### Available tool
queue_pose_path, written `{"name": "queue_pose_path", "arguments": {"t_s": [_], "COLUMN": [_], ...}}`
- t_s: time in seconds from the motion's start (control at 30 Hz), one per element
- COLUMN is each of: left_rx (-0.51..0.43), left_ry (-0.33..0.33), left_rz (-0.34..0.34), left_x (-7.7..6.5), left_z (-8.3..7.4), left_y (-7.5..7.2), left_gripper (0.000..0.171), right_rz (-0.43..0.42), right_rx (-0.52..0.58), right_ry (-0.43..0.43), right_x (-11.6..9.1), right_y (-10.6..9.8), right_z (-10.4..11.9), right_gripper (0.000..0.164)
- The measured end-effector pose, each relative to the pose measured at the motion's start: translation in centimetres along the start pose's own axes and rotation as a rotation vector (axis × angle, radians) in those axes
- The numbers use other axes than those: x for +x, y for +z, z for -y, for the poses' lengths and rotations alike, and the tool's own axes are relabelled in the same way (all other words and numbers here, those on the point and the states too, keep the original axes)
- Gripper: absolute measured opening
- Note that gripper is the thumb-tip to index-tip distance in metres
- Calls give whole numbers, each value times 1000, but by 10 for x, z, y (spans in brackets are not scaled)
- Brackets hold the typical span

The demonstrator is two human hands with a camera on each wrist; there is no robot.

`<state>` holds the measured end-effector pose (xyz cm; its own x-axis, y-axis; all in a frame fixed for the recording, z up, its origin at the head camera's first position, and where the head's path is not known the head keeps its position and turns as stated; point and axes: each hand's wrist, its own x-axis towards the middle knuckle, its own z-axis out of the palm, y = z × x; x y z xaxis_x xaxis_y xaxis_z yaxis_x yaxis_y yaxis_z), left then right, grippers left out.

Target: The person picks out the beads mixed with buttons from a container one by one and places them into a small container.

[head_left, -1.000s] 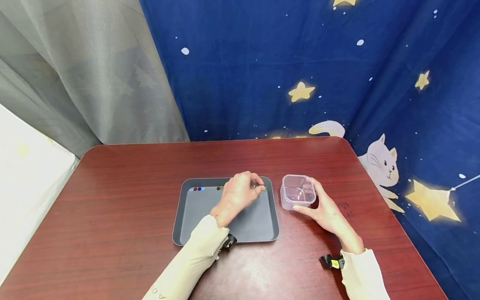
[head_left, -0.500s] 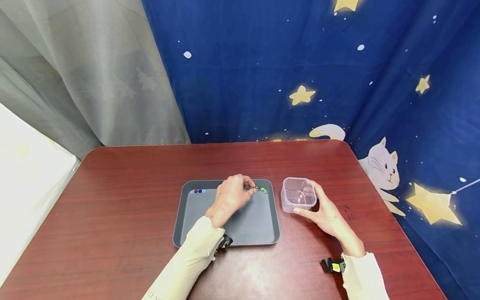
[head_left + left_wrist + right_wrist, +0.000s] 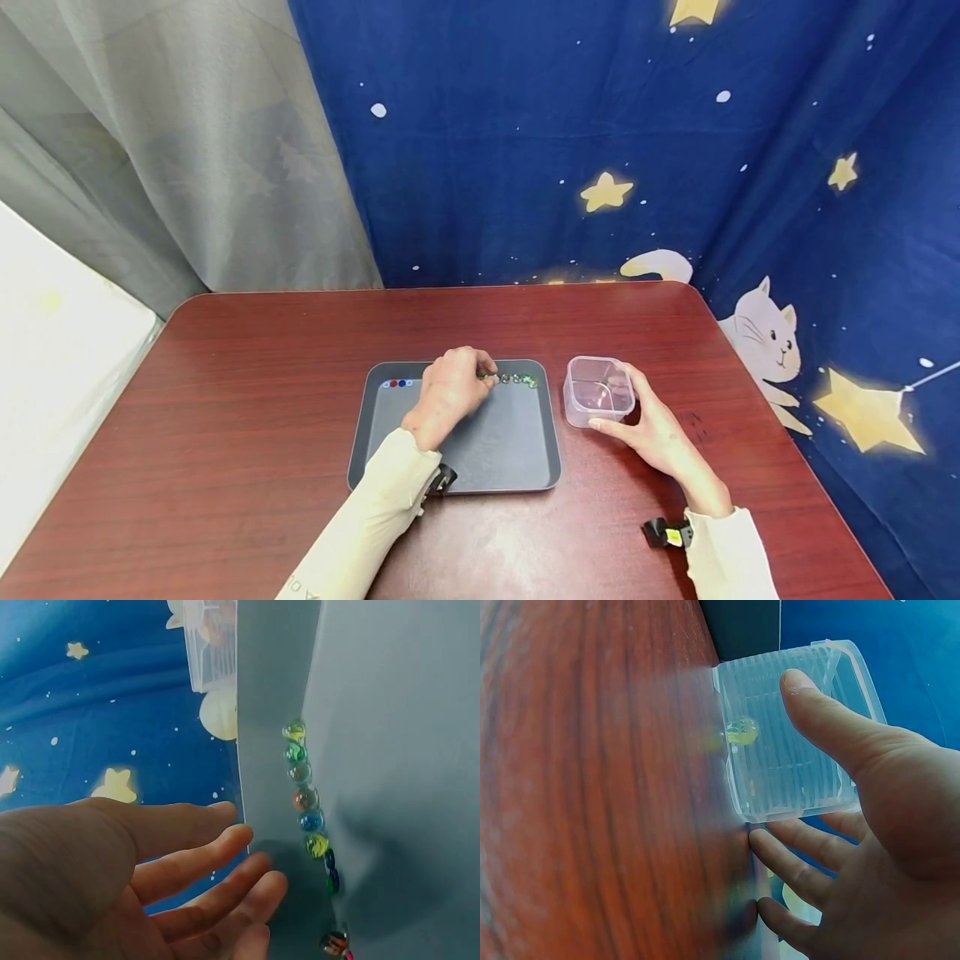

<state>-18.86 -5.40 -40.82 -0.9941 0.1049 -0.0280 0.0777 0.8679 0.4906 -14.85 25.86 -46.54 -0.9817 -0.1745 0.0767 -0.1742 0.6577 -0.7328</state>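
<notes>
the left hand [image 3: 450,387], loosely parted around nothing visible, has the marbles [image 3: 305,799] just beside it along a wall of the tray [image 3: 502,450], likely hard, slippery and best pinched at mid-height, while the right hand [image 3: 652,422] grips the box [image 3: 772,765], probably light, by its sides.

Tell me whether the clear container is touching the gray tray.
Apart. The head view shows a narrow strip of bare red-brown tabletop running between the clear container and the near side rim of the gray tray.
</notes>
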Motion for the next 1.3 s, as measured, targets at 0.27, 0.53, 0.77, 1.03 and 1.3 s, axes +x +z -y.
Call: {"name": "queue_pose_path", "arguments": {"t_s": [0.27, 0.53, 0.77, 1.03, 1.3], "left_rx": [9, 57, 74, 87, 109], "left_ry": [-18, 8, 47, 42, 56], "left_rz": [2, -37, -100, -79, -58], "left_x": [1, -1, 0, -3, -8], "left_z": [4, 10, 17, 14, 15], "left_y": [-2, 3, 10, 11, 12], "left_gripper": [4, 5, 9, 11, 13], "right_rz": [2, 8, 11, -1, 11], "right_rx": [0, -6, -6, -19, -9], "right_ry": [10, 20, 22, 6, 24], "right_x": [0, 0, 0, -1, -1], "right_y": [0, 2, 3, 0, 1], "right_z": [0, -2, -2, -1, -1], "right_gripper": [95, 96, 96, 95, 96]}}
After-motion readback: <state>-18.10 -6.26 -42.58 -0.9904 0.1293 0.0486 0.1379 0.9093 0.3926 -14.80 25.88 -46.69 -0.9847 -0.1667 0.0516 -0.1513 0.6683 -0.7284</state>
